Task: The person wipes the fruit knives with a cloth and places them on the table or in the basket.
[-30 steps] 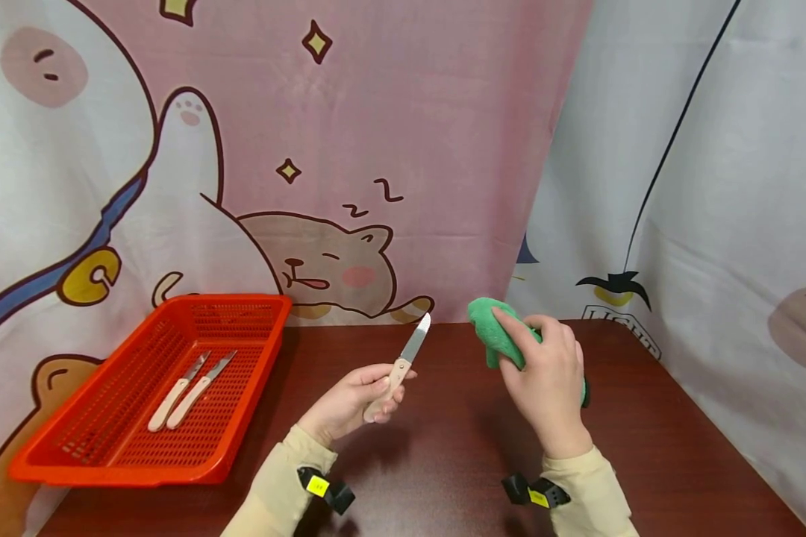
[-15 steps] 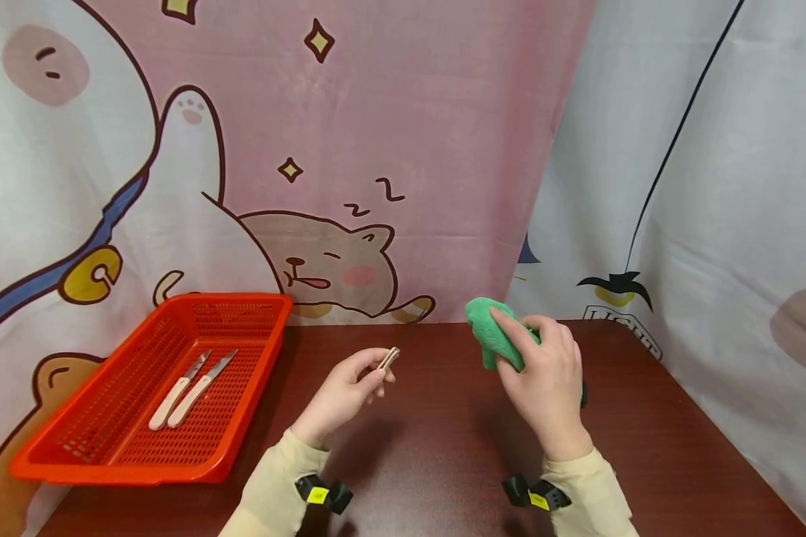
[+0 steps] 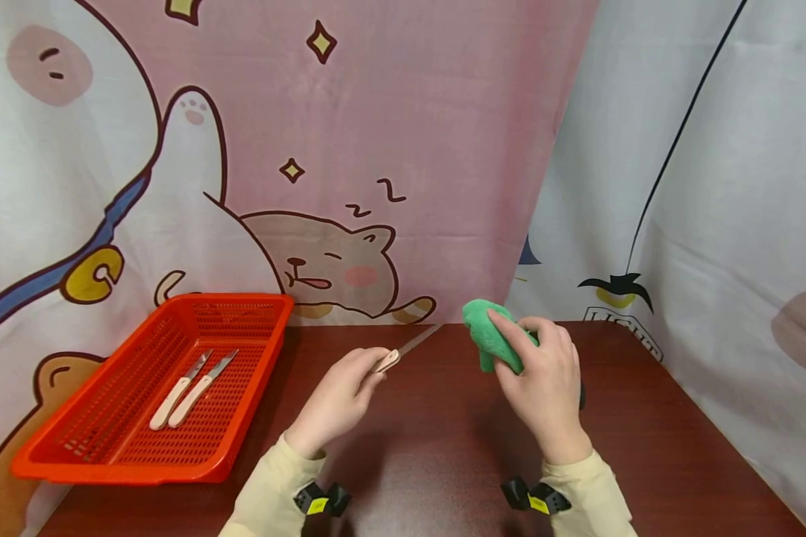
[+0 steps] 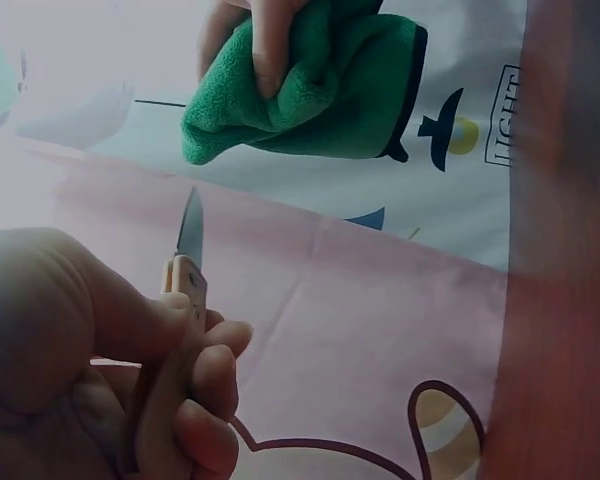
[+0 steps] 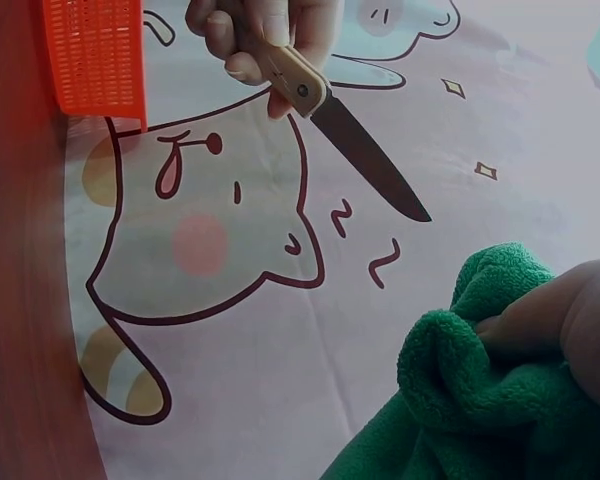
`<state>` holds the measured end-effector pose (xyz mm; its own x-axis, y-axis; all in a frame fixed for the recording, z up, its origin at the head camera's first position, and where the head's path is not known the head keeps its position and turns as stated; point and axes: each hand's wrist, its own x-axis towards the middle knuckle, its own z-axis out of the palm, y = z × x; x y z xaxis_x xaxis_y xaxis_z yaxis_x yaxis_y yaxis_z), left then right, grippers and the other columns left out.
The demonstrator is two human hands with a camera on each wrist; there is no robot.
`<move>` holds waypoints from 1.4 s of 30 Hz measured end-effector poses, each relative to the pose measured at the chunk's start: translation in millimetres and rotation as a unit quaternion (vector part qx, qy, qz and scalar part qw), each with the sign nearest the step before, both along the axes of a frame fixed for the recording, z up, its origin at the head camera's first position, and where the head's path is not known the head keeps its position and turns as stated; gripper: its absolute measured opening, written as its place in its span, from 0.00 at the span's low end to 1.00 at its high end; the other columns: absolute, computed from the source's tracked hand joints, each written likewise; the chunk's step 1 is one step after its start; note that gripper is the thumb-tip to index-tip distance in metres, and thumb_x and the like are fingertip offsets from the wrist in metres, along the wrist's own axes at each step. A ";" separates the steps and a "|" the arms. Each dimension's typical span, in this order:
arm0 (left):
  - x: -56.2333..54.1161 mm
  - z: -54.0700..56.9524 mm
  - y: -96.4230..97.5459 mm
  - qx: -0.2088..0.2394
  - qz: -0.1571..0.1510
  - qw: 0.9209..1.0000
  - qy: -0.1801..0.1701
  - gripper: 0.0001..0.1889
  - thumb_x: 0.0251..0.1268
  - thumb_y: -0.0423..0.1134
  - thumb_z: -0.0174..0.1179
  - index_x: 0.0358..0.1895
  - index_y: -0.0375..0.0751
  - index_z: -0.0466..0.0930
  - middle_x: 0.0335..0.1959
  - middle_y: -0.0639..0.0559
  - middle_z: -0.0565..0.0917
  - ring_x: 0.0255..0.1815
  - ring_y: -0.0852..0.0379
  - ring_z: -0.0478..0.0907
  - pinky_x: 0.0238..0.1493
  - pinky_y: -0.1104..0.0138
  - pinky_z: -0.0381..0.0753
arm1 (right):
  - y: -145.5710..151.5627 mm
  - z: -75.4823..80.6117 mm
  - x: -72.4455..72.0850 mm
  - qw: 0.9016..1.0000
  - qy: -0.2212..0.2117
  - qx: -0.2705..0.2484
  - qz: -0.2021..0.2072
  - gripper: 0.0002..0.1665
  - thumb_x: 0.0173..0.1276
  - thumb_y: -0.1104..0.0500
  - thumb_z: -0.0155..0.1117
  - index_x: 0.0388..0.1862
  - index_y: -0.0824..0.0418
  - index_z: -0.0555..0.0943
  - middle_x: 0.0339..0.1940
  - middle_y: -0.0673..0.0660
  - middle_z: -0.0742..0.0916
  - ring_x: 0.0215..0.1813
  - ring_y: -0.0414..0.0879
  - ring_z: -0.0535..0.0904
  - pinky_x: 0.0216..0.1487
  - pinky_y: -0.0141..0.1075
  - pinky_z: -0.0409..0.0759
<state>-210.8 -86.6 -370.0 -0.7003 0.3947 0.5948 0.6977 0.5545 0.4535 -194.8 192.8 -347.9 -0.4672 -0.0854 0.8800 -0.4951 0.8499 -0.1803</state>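
Note:
My left hand (image 3: 336, 395) grips a folding knife by its pale wooden handle (image 3: 387, 361), above the table. The knife's blade (image 5: 372, 158) is unfolded and points toward the cloth, apart from it. In my right hand (image 3: 544, 380) is a bunched green cloth (image 3: 493, 335), pinched between thumb and fingers. The left wrist view shows the cloth (image 4: 310, 90) with a dark edge hanging beyond the blade tip. Two more knives (image 3: 191, 391) with pale handles and blades out lie side by side in the red basket (image 3: 242, 440).
The basket stands at the left on the dark brown table (image 3: 430, 462). A printed curtain (image 3: 457, 149) hangs right behind the table, and a white one (image 3: 732, 224) runs along its right side.
My left hand has turned over, so its back faces up and the blade has swung lower, toward the right. The right hand with the cloth has shifted slightly left.

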 end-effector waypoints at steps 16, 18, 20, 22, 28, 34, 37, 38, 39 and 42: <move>-2.5 4.6 -2.0 -0.065 0.060 0.994 0.066 0.17 0.56 0.22 0.66 0.48 0.38 0.79 0.34 0.49 0.79 0.34 0.52 0.75 0.38 0.60 0.80 | -9.3 -4.4 2.6 1.000 -0.009 0.007 0.023 0.35 0.48 0.70 0.69 0.58 0.49 0.83 0.42 0.60 0.79 0.41 0.59 0.74 0.42 0.54 0.71; -3.8 3.7 -0.5 -0.071 0.077 0.992 0.075 0.16 0.56 0.22 0.66 0.48 0.37 0.79 0.34 0.48 0.78 0.33 0.51 0.75 0.37 0.60 0.80 | -12.0 -5.8 3.7 1.000 -0.012 0.012 0.025 0.36 0.48 0.69 0.70 0.58 0.49 0.83 0.42 0.60 0.79 0.41 0.59 0.74 0.41 0.54 0.71; -4.3 2.4 1.8 -0.077 0.092 0.989 0.087 0.16 0.57 0.22 0.65 0.48 0.37 0.79 0.33 0.47 0.77 0.31 0.50 0.74 0.35 0.60 0.79 | -15.2 -6.6 5.1 0.999 -0.015 0.019 0.028 0.36 0.47 0.69 0.71 0.59 0.49 0.83 0.43 0.60 0.79 0.42 0.59 0.74 0.41 0.54 0.72; -4.3 0.5 4.4 -0.081 0.106 0.986 0.103 0.15 0.57 0.22 0.64 0.46 0.38 0.78 0.30 0.47 0.76 0.29 0.50 0.73 0.31 0.61 0.78 | -18.7 -7.2 6.4 0.999 -0.017 0.026 0.030 0.37 0.47 0.68 0.72 0.59 0.49 0.83 0.43 0.61 0.79 0.42 0.59 0.75 0.40 0.54 0.73; -2.0 -5.5 12.0 -0.084 0.132 0.978 0.136 0.15 0.54 0.21 0.64 0.44 0.37 0.78 0.30 0.45 0.76 0.27 0.49 0.72 0.27 0.61 0.79 | -30.9 -11.1 7.6 0.998 -0.017 0.043 0.042 0.39 0.44 0.68 0.74 0.59 0.47 0.82 0.42 0.60 0.80 0.40 0.57 0.75 0.37 0.52 0.74; 0.9 -9.4 19.5 -0.070 0.142 0.976 0.146 0.17 0.51 0.19 0.64 0.45 0.35 0.78 0.31 0.44 0.77 0.28 0.48 0.74 0.26 0.60 0.80 | -41.4 -17.9 6.4 0.996 -0.016 0.064 0.055 0.40 0.42 0.67 0.76 0.59 0.46 0.82 0.40 0.59 0.79 0.38 0.55 0.75 0.35 0.50 0.76; 1.5 -11.2 22.2 -0.060 0.140 0.976 0.156 0.18 0.50 0.19 0.63 0.45 0.35 0.77 0.30 0.44 0.76 0.28 0.47 0.74 0.26 0.59 0.80 | -45.3 -21.2 6.2 0.996 -0.016 0.069 0.059 0.40 0.42 0.67 0.76 0.59 0.46 0.82 0.39 0.59 0.79 0.37 0.55 0.75 0.35 0.50 0.76; 1.6 -11.7 22.9 -0.058 0.139 0.976 0.158 0.18 0.50 0.19 0.63 0.45 0.35 0.77 0.31 0.44 0.76 0.28 0.47 0.74 0.27 0.60 0.80 | -46.4 -22.0 6.3 0.996 -0.017 0.069 0.059 0.40 0.42 0.67 0.76 0.59 0.46 0.82 0.39 0.59 0.79 0.37 0.55 0.75 0.35 0.51 0.76; 1.8 -12.1 23.7 -0.057 0.138 0.976 0.160 0.18 0.50 0.19 0.63 0.46 0.35 0.77 0.31 0.44 0.76 0.29 0.48 0.75 0.27 0.60 0.80 | -47.4 -22.9 6.3 0.996 -0.016 0.070 0.059 0.40 0.42 0.67 0.76 0.59 0.46 0.83 0.38 0.59 0.80 0.37 0.55 0.75 0.35 0.51 0.76; 2.4 -13.0 25.8 -0.051 0.130 0.976 0.165 0.19 0.50 0.18 0.63 0.47 0.36 0.77 0.31 0.44 0.76 0.29 0.48 0.75 0.27 0.60 0.81 | -49.9 -25.0 6.0 0.995 -0.015 0.073 0.059 0.39 0.42 0.66 0.76 0.59 0.46 0.83 0.39 0.59 0.80 0.36 0.55 0.75 0.34 0.50 0.76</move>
